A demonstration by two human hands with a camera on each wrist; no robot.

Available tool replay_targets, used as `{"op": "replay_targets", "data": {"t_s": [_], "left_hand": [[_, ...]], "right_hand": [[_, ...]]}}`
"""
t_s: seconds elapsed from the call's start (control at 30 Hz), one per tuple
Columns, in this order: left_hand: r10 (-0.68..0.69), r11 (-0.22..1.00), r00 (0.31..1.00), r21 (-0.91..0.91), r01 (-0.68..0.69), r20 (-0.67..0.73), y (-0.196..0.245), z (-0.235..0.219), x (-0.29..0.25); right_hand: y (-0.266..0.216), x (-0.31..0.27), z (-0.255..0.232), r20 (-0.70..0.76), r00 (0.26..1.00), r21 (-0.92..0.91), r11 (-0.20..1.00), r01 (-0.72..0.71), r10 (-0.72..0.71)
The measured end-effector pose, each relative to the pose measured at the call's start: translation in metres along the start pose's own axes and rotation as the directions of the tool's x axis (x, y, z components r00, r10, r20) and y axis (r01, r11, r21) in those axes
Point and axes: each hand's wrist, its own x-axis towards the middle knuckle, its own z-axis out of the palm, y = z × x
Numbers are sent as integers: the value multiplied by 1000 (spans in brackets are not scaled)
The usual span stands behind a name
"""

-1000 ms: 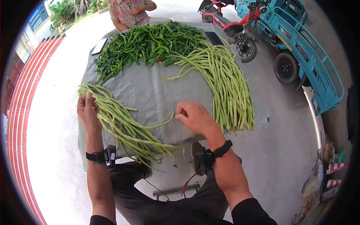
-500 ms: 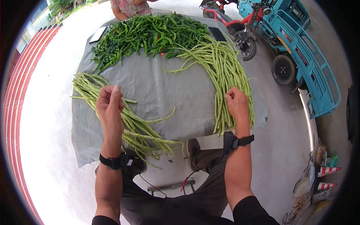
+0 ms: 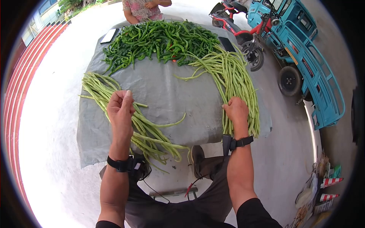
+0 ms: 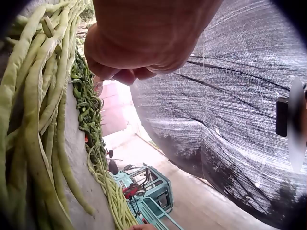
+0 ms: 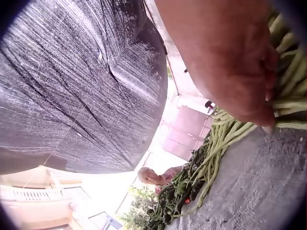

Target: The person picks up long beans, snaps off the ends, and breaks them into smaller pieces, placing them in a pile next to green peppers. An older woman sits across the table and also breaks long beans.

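In the head view my left hand point(image 3: 121, 110) is held over the left bundle of long beans point(image 3: 99, 86), its fingers curled and the thumb against them, with nothing visible between them. The left wrist view shows the same curled hand point(image 4: 144, 38) beside the thick pale-green beans point(image 4: 36, 110). My right hand point(image 3: 237, 110) is at the near left side of the larger long bean pile point(image 3: 228, 70). In the right wrist view the fingertips of that hand point(image 5: 230, 62) pinch a long bean at the pile's edge, partly hidden by the hand.
Green chili peppers point(image 3: 159, 40) are heaped along the far side of the grey cloth point(image 3: 152, 87). A white phone point(image 3: 109, 36) and a dark phone point(image 3: 227, 44) lie beside them. Another person point(image 3: 142, 9) sits opposite. A blue cargo tricycle point(image 3: 311, 72) stands at the right.
My right hand has gone from the middle of the cloth rightward to the larger bean pile. The left hand has shifted right, away from the left bundle's far end.
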Motion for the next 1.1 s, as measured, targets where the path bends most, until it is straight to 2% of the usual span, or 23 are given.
{"op": "replay_targets", "data": {"t_s": [0.17,0.27,0.37,0.43,0.53,0.63,0.73,0.83,1.0,1.1], "left_hand": [[0,1000,1000,-1,0,6,0,3,-2],[-20,1000,999,14,19,35,0,6,-4],[-30,999,996,35,27,86,-2,11,-7],[-42,998,992,51,37,116,-5,16,-11],[-68,995,986,82,56,150,-8,23,-16],[-91,991,975,110,70,202,-12,28,-20],[-115,989,953,120,84,279,-12,37,-26],[-123,990,907,115,83,403,-12,48,-35],[-140,990,777,114,89,614,-20,68,-58],[-196,980,731,156,123,654,-18,80,-72]], "right_hand": [[6,3,0,36,999,84,996,-26,23],[13,8,-1,-34,999,134,990,33,-28],[21,13,-1,-168,981,223,966,134,-97],[16,11,-14,-118,990,383,917,112,-72],[19,16,-12,-29,997,601,796,76,-73],[5,10,-27,287,958,829,501,-247,-2],[-5,7,-30,400,911,885,301,-355,-100],[-23,0,-30,450,871,893,100,-439,-195],[-53,-14,-23,456,811,864,-34,-502,-367],[-67,-20,-17,450,785,848,-72,-525,-426]]}}
